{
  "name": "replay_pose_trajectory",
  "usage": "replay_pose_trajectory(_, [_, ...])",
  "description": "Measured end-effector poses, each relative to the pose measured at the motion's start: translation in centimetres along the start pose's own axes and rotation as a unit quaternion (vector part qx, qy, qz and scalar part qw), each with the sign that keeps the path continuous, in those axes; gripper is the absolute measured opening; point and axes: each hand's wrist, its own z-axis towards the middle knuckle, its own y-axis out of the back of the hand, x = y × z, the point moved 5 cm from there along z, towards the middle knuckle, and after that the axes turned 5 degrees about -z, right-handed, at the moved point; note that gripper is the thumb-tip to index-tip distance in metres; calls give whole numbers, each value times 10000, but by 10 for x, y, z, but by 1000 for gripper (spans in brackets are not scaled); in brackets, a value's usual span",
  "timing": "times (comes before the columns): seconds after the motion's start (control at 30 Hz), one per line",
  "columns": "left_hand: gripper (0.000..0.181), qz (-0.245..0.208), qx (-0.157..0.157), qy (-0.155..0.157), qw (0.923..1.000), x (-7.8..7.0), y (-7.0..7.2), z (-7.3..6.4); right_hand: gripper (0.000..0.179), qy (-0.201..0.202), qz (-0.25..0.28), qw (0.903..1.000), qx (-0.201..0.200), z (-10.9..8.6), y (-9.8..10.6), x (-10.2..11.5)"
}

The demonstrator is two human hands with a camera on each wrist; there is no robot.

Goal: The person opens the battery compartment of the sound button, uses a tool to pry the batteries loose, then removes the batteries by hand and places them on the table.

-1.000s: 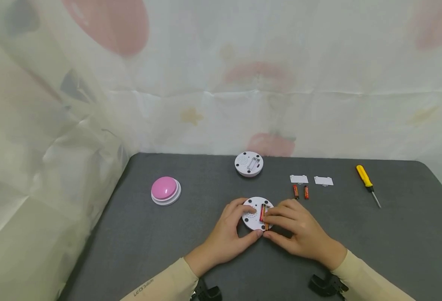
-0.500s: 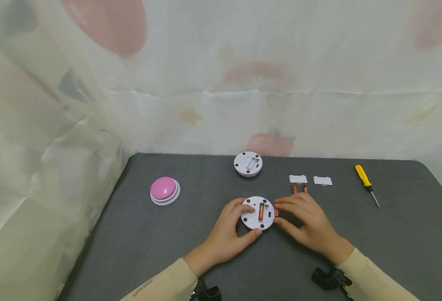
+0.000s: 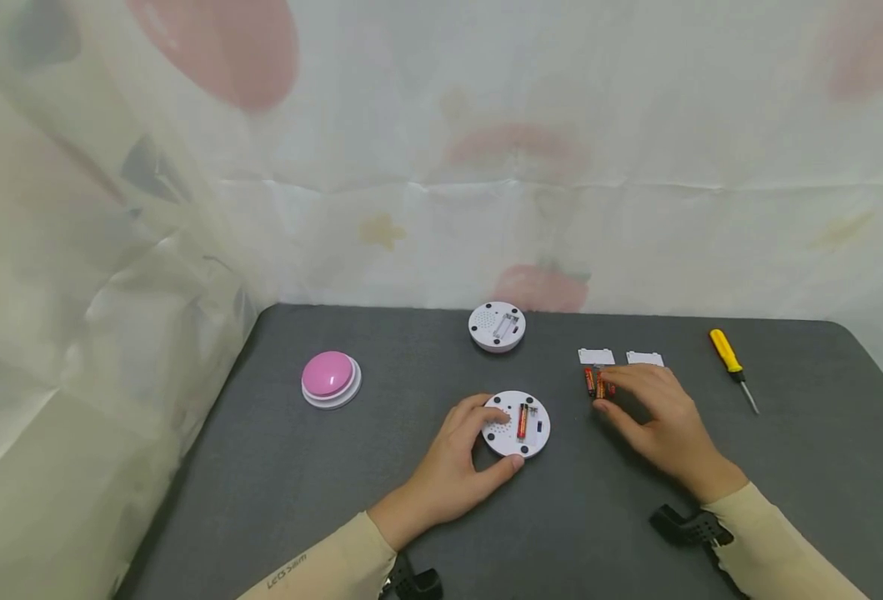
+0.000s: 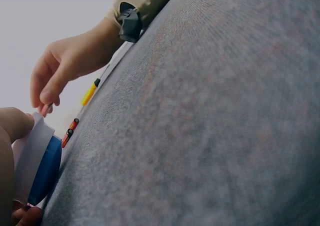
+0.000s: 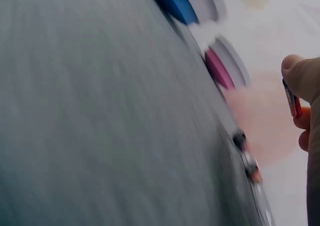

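Observation:
My left hand [image 3: 452, 462] grips a round white push-button unit [image 3: 497, 437] by its edge, underside up. Its blue dome [image 4: 46, 172] shows beneath in the left wrist view. One red battery [image 3: 522, 422] sits in its compartment, and the slot beside it is bare. Between thumb and fingertips my right hand [image 3: 659, 425] pinches another battery [image 5: 292, 99], close over two loose batteries [image 3: 589, 381], one partly hidden by the fingers.
Two white battery covers [image 3: 596, 357] lie behind the loose batteries. A yellow-handled screwdriver [image 3: 727, 350] is at the right. Another upturned unit [image 3: 497, 327] stands at the back, and a pink-domed button [image 3: 328, 377] sits at the left on the dark table [image 3: 298, 475].
My right hand has lifted a battery off the unit and carried it right and away from me, to the loose batteries. The left hand has kept its grip on the unit.

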Motion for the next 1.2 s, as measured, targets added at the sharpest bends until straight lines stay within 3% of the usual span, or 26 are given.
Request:
replay_pose_trajectory(0.3, [46, 16, 12, -33, 10000, 1, 0, 0, 61, -705, -588, 9933, 706, -15, 20, -36])
replay_pose_trajectory(0.47, [46, 0, 7, -49, 10000, 0, 0, 0, 43, -734, -783, 9876, 1147, -20, 24, -47])
replay_pose_trajectory(0.57, [46, 11, 2, -34, 10000, -1, -1, 1, 43, -684, -878, 9852, 1301, -23, 26, -51])
replay_pose_trajectory(0.83, [46, -21, 7, -30, 10000, -2, -1, -1, 43, -634, -983, 9811, 1539, -26, 25, -52])
replay_pose_trajectory(1.2, [47, -28, 61, 10, 10000, -2, 0, 1, 39, -658, -869, 9828, 1492, -26, 24, -54])
